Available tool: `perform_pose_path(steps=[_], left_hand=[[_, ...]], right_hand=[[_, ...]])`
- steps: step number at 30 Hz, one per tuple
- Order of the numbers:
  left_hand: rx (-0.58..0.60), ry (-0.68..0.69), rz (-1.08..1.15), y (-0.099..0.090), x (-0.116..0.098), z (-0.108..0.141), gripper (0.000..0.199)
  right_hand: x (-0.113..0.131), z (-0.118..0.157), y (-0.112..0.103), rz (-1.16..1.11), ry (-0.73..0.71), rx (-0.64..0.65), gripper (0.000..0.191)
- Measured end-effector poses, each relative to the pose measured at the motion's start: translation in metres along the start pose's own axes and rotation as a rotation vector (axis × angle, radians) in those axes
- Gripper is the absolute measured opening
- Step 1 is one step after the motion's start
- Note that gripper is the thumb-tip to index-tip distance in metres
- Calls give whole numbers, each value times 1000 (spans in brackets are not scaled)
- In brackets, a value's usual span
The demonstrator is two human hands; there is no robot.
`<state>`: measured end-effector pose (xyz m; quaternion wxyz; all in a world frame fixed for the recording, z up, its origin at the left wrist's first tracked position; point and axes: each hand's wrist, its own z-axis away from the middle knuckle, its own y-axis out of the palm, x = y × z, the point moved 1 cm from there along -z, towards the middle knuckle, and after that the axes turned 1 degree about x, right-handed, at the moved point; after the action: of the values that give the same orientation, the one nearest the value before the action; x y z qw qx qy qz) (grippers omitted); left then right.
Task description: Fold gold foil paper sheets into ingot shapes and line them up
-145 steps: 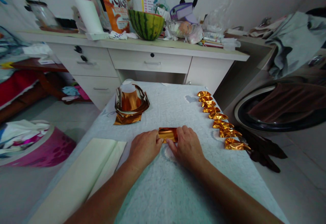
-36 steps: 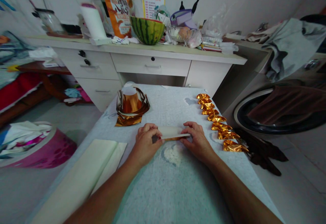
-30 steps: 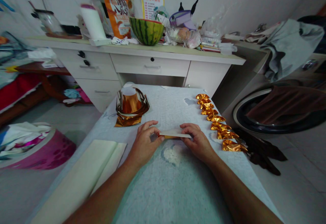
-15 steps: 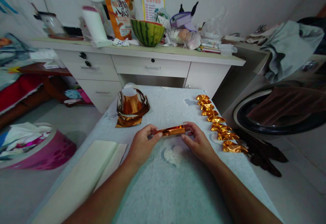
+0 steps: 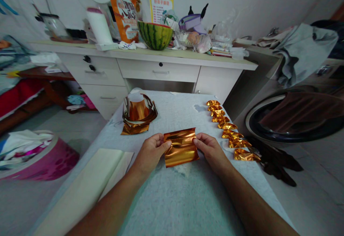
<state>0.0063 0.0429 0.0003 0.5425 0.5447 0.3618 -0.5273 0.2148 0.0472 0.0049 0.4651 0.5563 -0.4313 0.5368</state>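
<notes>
A shiny copper-gold foil sheet is spread between my hands above the middle of the table, creased across its upper part. My left hand pinches its left edge between thumb and fingers. On the other side, my right hand grips the right edge the same way. Several folded gold foil pieces lie in a row along the table's right side. At the far left of the table, a curled stack of gold foil sheets stands with a pale object poking up from its middle.
Folded cream paper lies on the left of the cloth-covered table. Behind stands a white desk bearing a cut watermelon and an orange bag. A pink bin is on the left, a washing machine on the right.
The foil was a narrow folded strip between my hands; now it is opened into a wider sheet, its lower part hanging toward me. Both hands stay in nearly the same place.
</notes>
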Motion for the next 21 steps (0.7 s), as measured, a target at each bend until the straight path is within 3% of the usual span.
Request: perform_pose_path(steps=[15, 21], left_hand=[[-68, 41, -131, -3, 9, -3, 27], [-192, 176, -381, -8, 6, -4, 23]], right_hand=[[-3, 0, -1, -41, 29, -29, 27], [-5, -2, -1, 2, -19, -63, 24]])
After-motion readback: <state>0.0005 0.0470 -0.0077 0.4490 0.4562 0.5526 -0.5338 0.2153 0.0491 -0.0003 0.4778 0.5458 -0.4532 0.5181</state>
